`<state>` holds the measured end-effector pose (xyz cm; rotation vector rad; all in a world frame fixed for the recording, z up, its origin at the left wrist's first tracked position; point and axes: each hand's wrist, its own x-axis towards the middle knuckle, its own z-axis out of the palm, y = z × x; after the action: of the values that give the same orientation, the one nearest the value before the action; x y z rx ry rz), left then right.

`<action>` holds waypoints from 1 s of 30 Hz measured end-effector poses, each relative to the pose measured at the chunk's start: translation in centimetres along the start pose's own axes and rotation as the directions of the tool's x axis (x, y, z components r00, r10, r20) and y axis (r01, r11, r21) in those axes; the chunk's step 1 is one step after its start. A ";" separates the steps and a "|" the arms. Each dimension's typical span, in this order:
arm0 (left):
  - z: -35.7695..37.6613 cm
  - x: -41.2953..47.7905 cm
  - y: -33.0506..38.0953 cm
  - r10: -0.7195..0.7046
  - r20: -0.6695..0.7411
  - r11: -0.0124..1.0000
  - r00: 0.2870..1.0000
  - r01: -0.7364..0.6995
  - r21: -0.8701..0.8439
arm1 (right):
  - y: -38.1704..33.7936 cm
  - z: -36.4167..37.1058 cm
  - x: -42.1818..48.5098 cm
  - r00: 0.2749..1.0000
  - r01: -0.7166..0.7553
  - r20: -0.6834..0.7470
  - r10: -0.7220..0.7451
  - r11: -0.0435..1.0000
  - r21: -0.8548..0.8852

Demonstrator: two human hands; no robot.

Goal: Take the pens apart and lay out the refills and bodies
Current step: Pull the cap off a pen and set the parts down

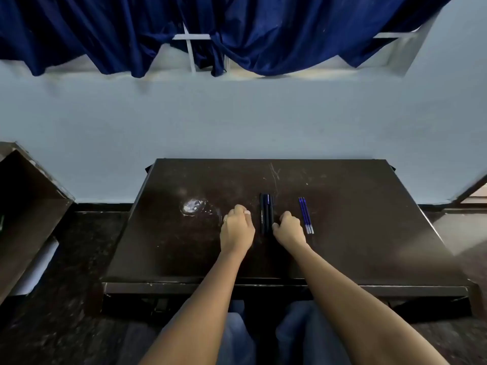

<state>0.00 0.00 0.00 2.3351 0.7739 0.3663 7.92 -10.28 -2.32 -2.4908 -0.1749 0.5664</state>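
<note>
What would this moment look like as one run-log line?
left hand: fingers curled, left of pen bodies | right hand: fingers curled, between them and refills | both groups lie on table

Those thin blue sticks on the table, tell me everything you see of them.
The refills are three thin blue tubes, plastic by the look, with silvery tips at the near end. They lie flat, side by side, on the dark table, just right of the right hand; nothing grips them.

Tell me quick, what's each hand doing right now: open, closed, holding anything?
Left hand: closed, fingers curled, nothing seen in it.
Right hand: closed, fingers curled, nothing seen in it.
</note>
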 end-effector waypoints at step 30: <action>2.1 4.3 1.1 -0.343 0.497 0.568 0.797 0.597 -0.567 | -3.4 -3.8 -0.6 0.779 -0.080 0.603 -0.170 0.928 0.364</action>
<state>4.76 0.98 -0.62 1.3241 0.8667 -0.0080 9.03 -9.52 2.59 -1.8411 -0.3459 1.2763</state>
